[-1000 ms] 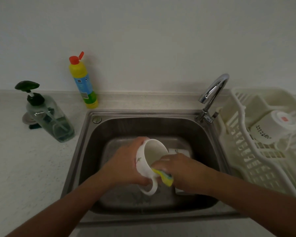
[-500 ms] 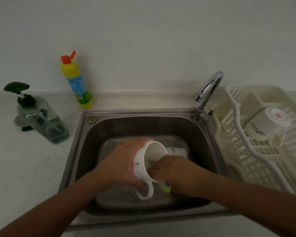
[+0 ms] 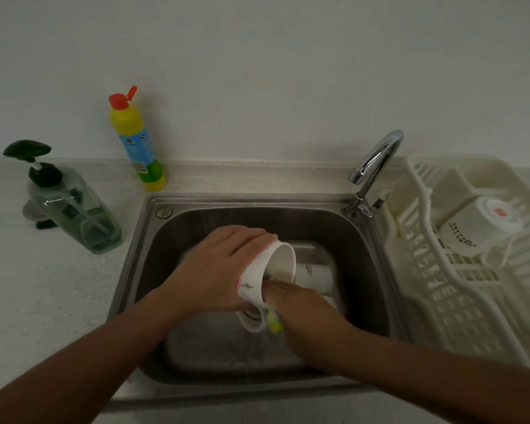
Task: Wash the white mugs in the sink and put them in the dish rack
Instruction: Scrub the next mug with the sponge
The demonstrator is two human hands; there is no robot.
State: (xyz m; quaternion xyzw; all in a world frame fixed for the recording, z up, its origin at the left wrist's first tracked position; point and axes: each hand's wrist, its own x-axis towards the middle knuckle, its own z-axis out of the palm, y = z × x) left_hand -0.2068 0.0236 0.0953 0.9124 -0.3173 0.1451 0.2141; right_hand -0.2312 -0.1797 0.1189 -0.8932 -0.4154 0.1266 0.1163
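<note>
Over the steel sink (image 3: 364, 264), my left hand (image 3: 214, 270) grips a white mug (image 3: 266, 273) with a small printed pattern, tilted on its side with its mouth facing right and its handle hanging down. My right hand (image 3: 303, 307) holds a yellow sponge (image 3: 274, 321); its fingers reach into the mug's mouth and are hidden there. A second white mug (image 3: 314, 275) lies on the sink floor behind, partly hidden. Another white mug (image 3: 481, 228) lies on its side in the white dish rack (image 3: 441, 301) at the right.
A chrome faucet (image 3: 371, 169) stands at the sink's back right corner. On the counter to the left are a yellow dish-soap bottle with a red cap (image 3: 135, 142) and a clear pump dispenser (image 3: 68, 203). A plain wall runs behind.
My right hand has pushed the sponge from the mug's rim deeper into its mouth. The left hand has turned the mug slightly. The view shifted a little.
</note>
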